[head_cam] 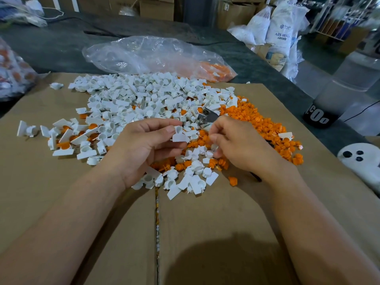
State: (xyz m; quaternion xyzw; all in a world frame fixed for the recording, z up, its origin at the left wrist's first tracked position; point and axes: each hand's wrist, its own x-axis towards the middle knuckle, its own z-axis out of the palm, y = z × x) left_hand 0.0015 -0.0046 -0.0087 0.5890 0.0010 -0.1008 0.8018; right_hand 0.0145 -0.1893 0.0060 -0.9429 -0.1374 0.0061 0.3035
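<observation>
Head view: which step is this?

— A pairing step, I'd judge. Left of the seam (157, 223) in the cardboard (61, 192), just past the seam's far end, the left hand (144, 145) pinches one white part (179, 136) between thumb and forefinger. It is lifted off the pieces below, and the other fingers curl loosely beneath it.

And the right hand (236, 145)?

— Right of the seam, level with the left. Its fingers are bent down into the mixed pieces; I cannot tell whether they have hold of anything.

What does the next move call for?

— Probably picking a single piece from the orange heap (267, 128), which spreads farther right of the seam. That piece then has to meet the white part's cup squarely while the left hand holds it steady.

Any edges to mind?

— The cardboard's right edge runs close along the orange heap, well right of the seam, so pieces there could roll off. A metal piece (207, 118) lies just beyond the right hand's fingers.

Room to move?

— Bare cardboard on either side of the seam's near stretch, between the forearms. The white heap (133, 99) fills the ground beyond the seam's far end.
</observation>
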